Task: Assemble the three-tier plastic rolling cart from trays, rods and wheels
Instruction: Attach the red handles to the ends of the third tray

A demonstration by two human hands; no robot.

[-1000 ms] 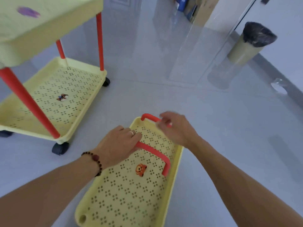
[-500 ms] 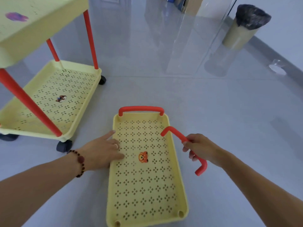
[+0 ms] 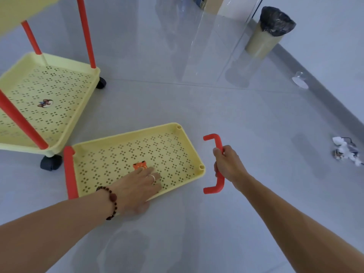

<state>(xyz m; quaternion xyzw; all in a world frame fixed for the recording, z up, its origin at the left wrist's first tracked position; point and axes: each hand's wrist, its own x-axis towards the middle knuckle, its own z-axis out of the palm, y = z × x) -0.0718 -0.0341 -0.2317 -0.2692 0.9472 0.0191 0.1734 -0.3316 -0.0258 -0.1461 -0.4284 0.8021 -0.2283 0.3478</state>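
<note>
Two tiers already stand on red rods and wheels at the far left as a part-built cart point(image 3: 49, 99); the third, a loose tray point(image 3: 136, 152), lies flat on the glossy floor near us, its long axis running left to right. We judge the coming move turns on its right end: two open sockets point(image 3: 201, 166) there face the handle point(image 3: 217, 164), which lies just beside and parallel to that short edge, prongs pointing left at the tray. Our right hand point(image 3: 228, 166) is nearer and grips the handle's middle, fingers wrapped. Our left hand point(image 3: 137, 186) presses flat on the perforated tray floor, fingers straight, beside an orange fox sticker point(image 3: 140, 165). A matching handle point(image 3: 69, 172) is already seated on the left end. All is smooth moulded plastic, pale yellow and red.
</note>
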